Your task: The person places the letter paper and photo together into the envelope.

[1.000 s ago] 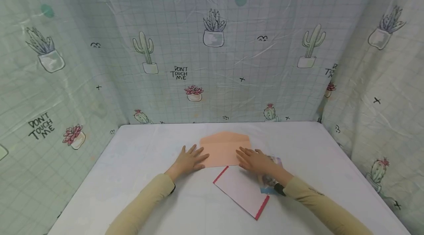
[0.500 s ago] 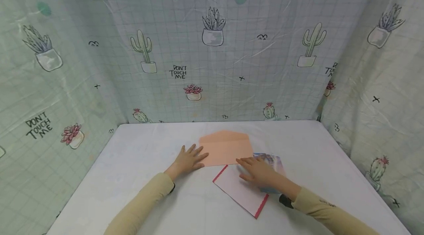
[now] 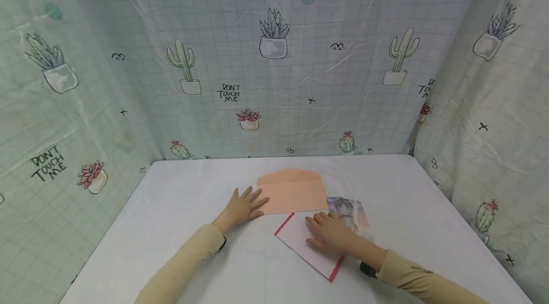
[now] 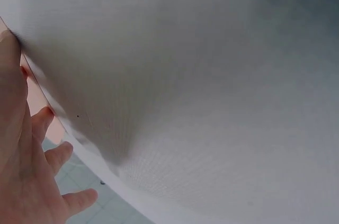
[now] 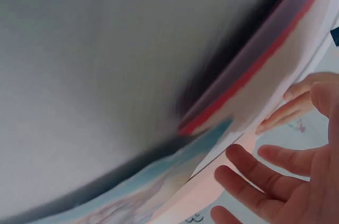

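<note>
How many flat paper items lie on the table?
3: a peach envelope under the left hand, a red-edged white card under the right hand, and a picture card partly covered.

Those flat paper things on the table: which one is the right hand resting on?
The white card with the red edge: the right hand lies flat on it. The peach envelope is under the left hand.

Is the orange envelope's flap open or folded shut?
Open. In the head view the orange envelope lies flat on the table, its flap spread out beyond the far edge, with a fold line showing across it.
</note>
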The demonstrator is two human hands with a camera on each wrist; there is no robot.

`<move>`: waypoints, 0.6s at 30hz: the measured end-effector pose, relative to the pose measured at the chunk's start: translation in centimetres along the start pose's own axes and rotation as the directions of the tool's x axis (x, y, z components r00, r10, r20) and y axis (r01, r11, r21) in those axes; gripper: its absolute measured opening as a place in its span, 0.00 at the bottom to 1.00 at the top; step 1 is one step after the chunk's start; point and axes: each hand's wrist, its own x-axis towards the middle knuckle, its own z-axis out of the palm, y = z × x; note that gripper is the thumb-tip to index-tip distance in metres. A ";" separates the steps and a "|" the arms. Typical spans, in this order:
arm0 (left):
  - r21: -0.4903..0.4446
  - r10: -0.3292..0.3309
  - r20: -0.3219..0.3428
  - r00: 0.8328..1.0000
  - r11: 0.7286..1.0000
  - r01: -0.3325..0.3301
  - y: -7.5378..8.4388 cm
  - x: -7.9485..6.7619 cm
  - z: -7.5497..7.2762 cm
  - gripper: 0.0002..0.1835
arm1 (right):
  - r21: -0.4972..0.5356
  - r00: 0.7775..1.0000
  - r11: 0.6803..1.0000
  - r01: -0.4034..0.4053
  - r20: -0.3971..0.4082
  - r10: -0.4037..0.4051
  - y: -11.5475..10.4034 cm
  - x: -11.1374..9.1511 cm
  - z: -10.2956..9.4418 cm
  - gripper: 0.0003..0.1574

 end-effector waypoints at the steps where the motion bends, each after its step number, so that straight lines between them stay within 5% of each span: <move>1: -0.003 0.001 -0.003 1.000 1.000 -0.001 0.0 0.0 0.0 0.28 | 0.012 1.000 1.000 -0.005 0.009 0.005 -0.2 0.0 0.0 0.35; 18: 0.031 -0.003 0.013 1.000 1.000 0.003 -0.1 0.3 0.1 0.28 | -0.055 0.997 0.998 -0.032 0.072 0.036 -1.2 0.4 1.0 0.45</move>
